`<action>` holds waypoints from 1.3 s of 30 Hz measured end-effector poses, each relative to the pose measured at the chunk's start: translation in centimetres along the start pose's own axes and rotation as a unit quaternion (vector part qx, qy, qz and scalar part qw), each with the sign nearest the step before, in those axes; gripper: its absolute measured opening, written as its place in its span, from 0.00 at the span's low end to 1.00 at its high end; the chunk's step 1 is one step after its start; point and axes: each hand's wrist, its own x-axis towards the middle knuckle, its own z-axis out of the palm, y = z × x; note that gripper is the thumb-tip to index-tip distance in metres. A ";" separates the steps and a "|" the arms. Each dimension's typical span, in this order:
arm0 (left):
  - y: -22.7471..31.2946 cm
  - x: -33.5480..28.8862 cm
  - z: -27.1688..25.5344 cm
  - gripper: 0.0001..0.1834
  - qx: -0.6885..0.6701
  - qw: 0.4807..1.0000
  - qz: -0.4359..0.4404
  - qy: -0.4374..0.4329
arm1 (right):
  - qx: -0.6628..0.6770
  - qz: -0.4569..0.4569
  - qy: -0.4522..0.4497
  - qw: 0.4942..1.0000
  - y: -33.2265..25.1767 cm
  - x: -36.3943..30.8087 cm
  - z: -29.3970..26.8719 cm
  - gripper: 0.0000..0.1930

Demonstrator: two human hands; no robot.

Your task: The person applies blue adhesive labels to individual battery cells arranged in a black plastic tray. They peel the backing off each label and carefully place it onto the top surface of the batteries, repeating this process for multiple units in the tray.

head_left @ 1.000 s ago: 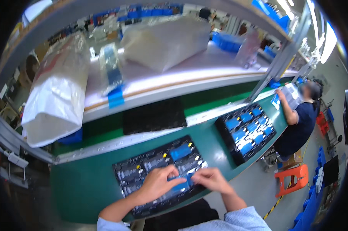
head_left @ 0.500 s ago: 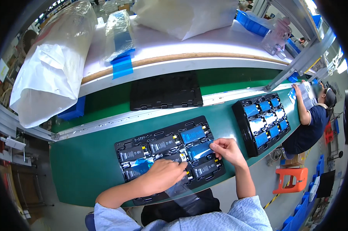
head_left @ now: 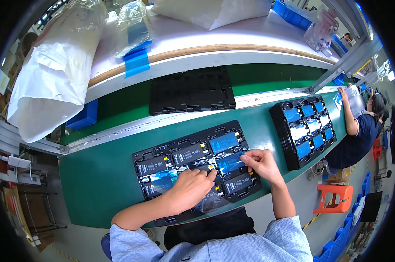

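Note:
A black plastic tray (head_left: 138,156) in front of me holds rows of flat dark battery packs with yellow tabs, some covered in blue film. My right hand (head_left: 262,165) pinches thumb and forefinger at the right edge of the blue film (head_left: 230,163) on the battery in the middle row. Over the centre of the tray, my left hand (head_left: 191,188) is closed, its fingertips by the yellow tab of a mostly hidden battery. A loose strip of clear plastic film (head_left: 217,203) trails from under that hand. An uncovered battery (head_left: 237,184) lies just below the right hand's film.
To the right stands a stack of black trays (head_left: 281,131) with blue-filmed batteries. An empty black tray (head_left: 191,94) rests behind, under a shelf (head_left: 197,54) bearing plastic bags. Farther right a person (head_left: 359,135) handles papers; an orange stool (head_left: 335,198) stands on the floor.
The clear film under my left hand has swung up and rightward over the tray's near edge. Both hands stay near the same batteries; the whole view has shifted slightly.

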 end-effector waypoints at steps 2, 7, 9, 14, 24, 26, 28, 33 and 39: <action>0.0 0.1 0.1 0.18 -0.001 1.000 -0.003 -0.003 | -0.008 0.000 0.002 1.000 0.0 0.1 0.0 0.13; 0.0 0.1 -0.1 0.18 -0.019 1.000 0.004 -0.003 | -0.013 -0.005 0.005 1.000 0.3 0.1 0.0 0.13; 0.0 0.1 -0.2 0.18 -0.018 1.000 0.006 -0.002 | -0.018 -0.006 0.007 1.000 0.2 0.2 0.1 0.13; -0.1 0.2 0.1 0.17 -0.022 1.000 0.004 0.020 | -0.031 -0.012 0.008 0.999 0.3 0.3 0.1 0.13; 0.0 0.4 1.5 0.27 0.066 0.997 0.027 0.039 | -0.099 -0.035 0.041 0.994 0.0 0.2 0.7 0.12; 0.0 0.3 1.6 0.29 0.061 0.997 0.039 0.037 | -0.129 -0.034 0.050 0.990 -0.4 0.1 0.8 0.12; 0.0 0.3 1.5 0.29 0.062 0.997 0.038 0.032 | -0.152 -0.062 0.071 0.984 -0.5 0.1 1.1 0.11; 0.2 0.3 1.3 0.28 0.069 0.997 0.030 0.019 | -0.301 -0.170 0.170 0.923 -0.3 -0.6 2.6 0.10; 2.2 -0.2 0.4 0.15 -0.034 0.993 0.087 0.071 | -0.204 -0.244 0.063 0.946 -0.4 -4.1 2.2 0.15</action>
